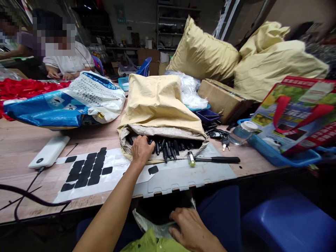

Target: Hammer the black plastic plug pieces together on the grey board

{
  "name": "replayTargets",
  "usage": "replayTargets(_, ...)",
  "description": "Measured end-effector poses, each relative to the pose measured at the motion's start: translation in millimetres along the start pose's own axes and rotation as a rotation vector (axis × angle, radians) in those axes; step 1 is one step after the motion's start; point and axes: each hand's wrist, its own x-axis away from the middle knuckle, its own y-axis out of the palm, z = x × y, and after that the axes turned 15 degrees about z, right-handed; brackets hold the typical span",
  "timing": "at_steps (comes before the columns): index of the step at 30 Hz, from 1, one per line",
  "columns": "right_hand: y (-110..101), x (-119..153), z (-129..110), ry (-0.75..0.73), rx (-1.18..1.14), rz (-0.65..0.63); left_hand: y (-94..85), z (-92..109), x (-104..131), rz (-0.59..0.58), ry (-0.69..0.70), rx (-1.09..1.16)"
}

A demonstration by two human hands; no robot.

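My left hand (142, 149) reaches into the mouth of a cream cloth sack (160, 101) lying on the table. Its fingertips are hidden among black pen-like pieces (169, 148), so what they hold, if anything, does not show. Below the table edge, my right hand (187, 225) hangs over an open pale bag (154, 227) on my lap, its fingers curved and thumb apart, with nothing visible in them. A hammer (217, 159) with a black handle rests on a grey sheet (183, 177) in front of the sack.
At the left are a white power bank (49, 152), a sheet of black stickers (86, 169) and a blue-white sack (73, 103). To the right stand a clear jar (243, 133), keys (225, 141) and a blue tray (286, 157). Another person sits across the table.
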Motion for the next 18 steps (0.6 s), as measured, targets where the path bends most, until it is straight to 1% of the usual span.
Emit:
replayTargets(2, -3.5, 0.7, 0.2, 0.003, -0.012, 0.007, 0.5, -7.1, 1.7, 0.013, 0.028, 0.011)
replayTargets(5, -18.6, 1.0, -4.6, -0.029, -0.072, 0.048, -13.3, -22.3, 15.6, 0.060, 0.081, 0.081)
replayTargets(7, -34.3, -1.4, -12.4, -0.085, -0.144, 0.129, -28.5, -31.9, 31.7, 0.088, 0.142, 0.176)
replayTargets(9, -52.4, -8.0, -22.8, -0.163, -0.226, 0.279, -45.3, -37.9, 51.0, 0.077, 0.214, 0.316)
replayTargets(11, -70.2, -18.9, -33.9, -0.256, -0.293, 0.509, -61.2, -38.9, 69.7, 0.012, 0.258, 0.474)
replayTargets(13, -85.0, -31.9, -43.3, -0.321, -0.280, 0.682, -74.4, -36.9, 84.1, -0.090, 0.264, 0.599)
replayTargets(15, -94.6, -43.9, -49.8, -0.345, -0.196, 0.755, -83.1, -34.8, 92.6, -0.195, 0.255, 0.687)
replayTargets(18, -97.3, -55.3, -54.8, -0.326, -0.073, 0.742, -86.2, -35.3, 97.2, -0.315, 0.222, 0.797)
